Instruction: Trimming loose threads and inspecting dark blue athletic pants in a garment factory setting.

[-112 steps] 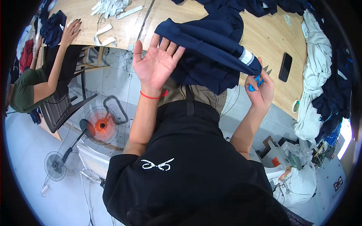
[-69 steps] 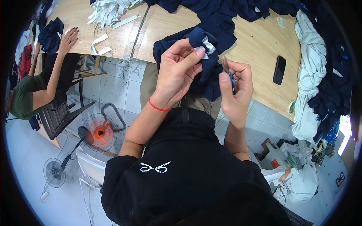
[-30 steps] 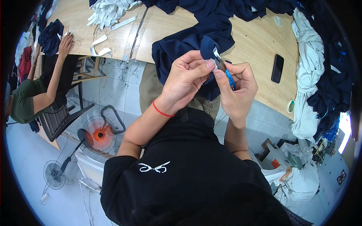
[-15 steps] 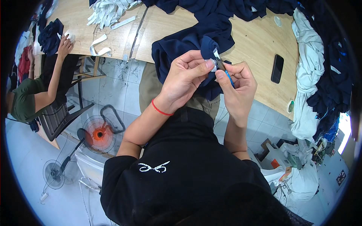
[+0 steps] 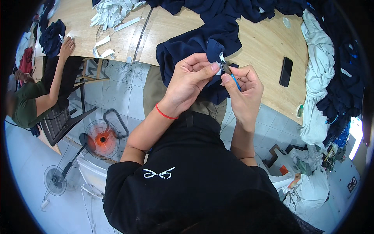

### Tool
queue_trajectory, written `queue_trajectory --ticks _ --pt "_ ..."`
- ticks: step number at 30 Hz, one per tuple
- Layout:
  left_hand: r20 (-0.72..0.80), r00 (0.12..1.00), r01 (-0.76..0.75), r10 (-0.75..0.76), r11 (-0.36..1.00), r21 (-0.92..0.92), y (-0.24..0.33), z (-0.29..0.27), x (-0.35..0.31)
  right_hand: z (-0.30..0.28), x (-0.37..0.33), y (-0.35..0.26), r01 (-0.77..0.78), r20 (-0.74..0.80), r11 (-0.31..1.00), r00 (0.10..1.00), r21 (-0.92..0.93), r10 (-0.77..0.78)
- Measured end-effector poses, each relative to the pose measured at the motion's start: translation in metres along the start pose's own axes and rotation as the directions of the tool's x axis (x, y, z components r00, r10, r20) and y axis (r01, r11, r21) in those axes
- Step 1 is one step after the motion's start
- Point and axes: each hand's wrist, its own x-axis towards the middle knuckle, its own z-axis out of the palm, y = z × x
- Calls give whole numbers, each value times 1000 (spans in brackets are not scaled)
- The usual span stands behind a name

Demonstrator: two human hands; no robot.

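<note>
My left hand (image 5: 190,82) pinches a raised edge of a navy garment (image 5: 181,48) between thumb and fingers, next to a small white tag or strip (image 5: 218,69). Closed around a pair of small thread snips with a blue handle (image 5: 235,81), my right hand (image 5: 247,93) holds their metal blades against the cloth beside the left fingertips. Whether the blades touch the tag or the fabric I cannot tell. The rest of the garment lies bunched on the table edge and hangs over it toward my lap.
A black phone (image 5: 286,71) lies on the table (image 5: 265,50) to the right. White fabric (image 5: 317,74) drapes over the right edge, navy cloth (image 5: 253,8) the far side. White strips (image 5: 116,12) lie far left. A co-worker's hand (image 5: 67,48) rests there; a fan (image 5: 102,139) stands below.
Both my hands have shifted very slightly left with the garment and snips, grips unchanged. At the left, the co-worker's near hand has lowered onto the table and their other arm has moved.
</note>
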Motion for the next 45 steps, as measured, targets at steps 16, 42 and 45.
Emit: queue_trajectory --ticks 16,42,45 --pt "5 999 -47 47 997 60 1 1 -2 2 1 -2 12 11 999 1000 -51 -12" --pt "169 685 -12 709 -221 975 88 -102 9 -69 24 52 24 -368 1000 929 -21 -30" --pt "235 825 -121 515 -245 962 74 -103 -23 -88 12 97 -113 -329 963 944 -245 28"
